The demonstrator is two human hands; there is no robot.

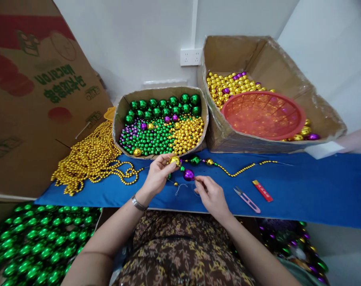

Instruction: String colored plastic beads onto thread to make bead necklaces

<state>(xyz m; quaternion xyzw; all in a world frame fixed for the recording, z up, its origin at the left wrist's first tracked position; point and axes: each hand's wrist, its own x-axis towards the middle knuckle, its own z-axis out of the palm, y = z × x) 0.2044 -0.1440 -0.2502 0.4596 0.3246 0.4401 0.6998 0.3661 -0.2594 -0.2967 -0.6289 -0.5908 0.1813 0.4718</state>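
Observation:
My left hand is closed with thumb and fingers around a large gold bead on a bead string. A purple bead hangs on the same string between my hands. Just right of it, the fingertips of my right hand are pinched together at the purple bead's edge, where thin thread seems to run; what exactly they grip is too small to make out. The string's tail of small gold beads stretches right across the blue cloth. A loose thread end and a small gold bead lie below the left fingers.
Behind my hands stands a carton of green, purple and gold beads. A bigger carton holds gold beads and a red basket. Gold bead strands pile at left. Thread snips and a red packet lie at right.

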